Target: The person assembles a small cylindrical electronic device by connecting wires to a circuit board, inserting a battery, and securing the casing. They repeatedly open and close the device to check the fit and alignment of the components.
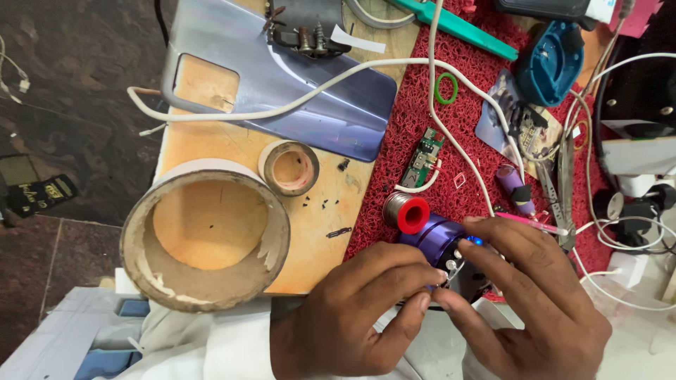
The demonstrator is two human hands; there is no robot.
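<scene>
Both hands meet over a small purple cylindrical device (438, 243) at the near edge of the red mat (415, 119). The left hand (359, 309) closes thumb and forefinger on a thin wire or lead at the device's near face, its tips pinched together there. The right hand (535, 295) curls over the device from the far side, fingers bent down around the body and bracing it; a blue light shows just under its fingertips. The device sits directly under and between the two grips, partly hidden by them.

The device looks like a rigid metal-cased body, compact and fairly light, smooth enough to roll or slip, so it is best held around the barrel. The fine lead looks delicate and would bend or snap if tugged.

Touching the device on its far side is a solder spool (407, 212) with a red end. Just beyond lies a small green circuit board (421, 159). A white cable (296, 98) runs across a bluish phone back cover (303, 91) towards the table's far edge. A large tape roll (204, 239) stands at the near left corner, a smaller tape roll (289, 167) beside it.
</scene>
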